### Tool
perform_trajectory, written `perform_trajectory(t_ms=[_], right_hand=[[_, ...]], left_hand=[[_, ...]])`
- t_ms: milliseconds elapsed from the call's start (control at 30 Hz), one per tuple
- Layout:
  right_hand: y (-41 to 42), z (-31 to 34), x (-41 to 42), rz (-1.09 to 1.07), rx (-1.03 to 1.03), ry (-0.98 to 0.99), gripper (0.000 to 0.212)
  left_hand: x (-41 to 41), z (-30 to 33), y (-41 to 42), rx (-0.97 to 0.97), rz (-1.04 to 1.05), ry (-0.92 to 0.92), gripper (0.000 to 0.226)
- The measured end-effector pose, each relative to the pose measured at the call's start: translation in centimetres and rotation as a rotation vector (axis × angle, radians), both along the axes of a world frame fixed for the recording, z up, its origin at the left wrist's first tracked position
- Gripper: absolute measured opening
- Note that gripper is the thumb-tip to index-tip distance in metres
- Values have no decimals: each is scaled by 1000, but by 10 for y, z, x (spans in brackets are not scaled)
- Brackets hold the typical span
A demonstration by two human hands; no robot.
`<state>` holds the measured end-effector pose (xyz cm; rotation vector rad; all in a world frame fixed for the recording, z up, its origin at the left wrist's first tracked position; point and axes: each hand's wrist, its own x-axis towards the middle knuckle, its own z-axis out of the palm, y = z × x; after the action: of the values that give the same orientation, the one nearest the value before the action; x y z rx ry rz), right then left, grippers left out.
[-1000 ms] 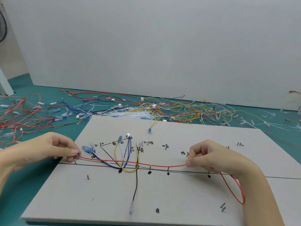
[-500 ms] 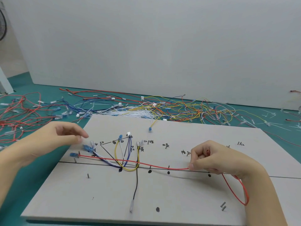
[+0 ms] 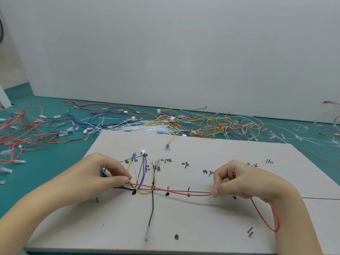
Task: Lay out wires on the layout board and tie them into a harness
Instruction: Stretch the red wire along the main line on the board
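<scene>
Left hand (image 3: 103,173) has come back down from where it hovered half a second ago, and its fingertips now pinch the red wire (image 3: 184,192) at the cluster of yellow, blue and black wires (image 3: 141,183) already looped on the layout board (image 3: 220,218). Right hand (image 3: 237,181) has barely shifted: thumb and forefinger pinch the same red wire further right, other fingers curled in.

Between the two pinches I read the wire as held taut on purpose, so it follows the drawn trunk line (image 3: 200,191) and passes the guide pins (image 3: 188,189) beside it. It hangs just above the board; its shadow shows on the near side.

Slack beyond the right hand loops down and right past the wrist, towards a pair of pins (image 3: 250,232) near the board's near right corner. Probably kept free for routing that branch later.

One black wire (image 3: 151,208) runs toward the near edge, ending in a clear terminal (image 3: 146,235).

Spare wires and white cable ties (image 3: 156,128) lie in a heap on the green worktop (image 3: 55,162) beyond the board. No ties fitted yet, as far as I can see.
</scene>
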<state>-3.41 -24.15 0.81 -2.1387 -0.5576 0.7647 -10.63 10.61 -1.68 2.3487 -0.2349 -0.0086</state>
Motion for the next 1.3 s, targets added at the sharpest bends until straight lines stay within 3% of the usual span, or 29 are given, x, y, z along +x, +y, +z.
perform_trajectory(t_ms=[300,567,667,733,867,1067,1300], right_hand=[[0,0,0,-1,-41,35,19],[-3,3,-2,59,75,55,16],[-5,4,-2,83,142,61,17],[-5,5,-2,94,152,66,19],[-3,4,-3,94,100,63,16],[-1,3,-3,74,46,65,10],[-1,2,-3,14,5,26,13]], left_hand=[[-1,-1,2,68,-34,-7,20],[0,-1,47,54,172,-112,13],[-2,-1,53,95,187,-87,21],[-3,-2,51,123,182,-52,14],[-3,-6,36,109,182,-119,24],[-7,-2,-5,72,63,-204,22],[0,0,-40,104,-83,-175,15]])
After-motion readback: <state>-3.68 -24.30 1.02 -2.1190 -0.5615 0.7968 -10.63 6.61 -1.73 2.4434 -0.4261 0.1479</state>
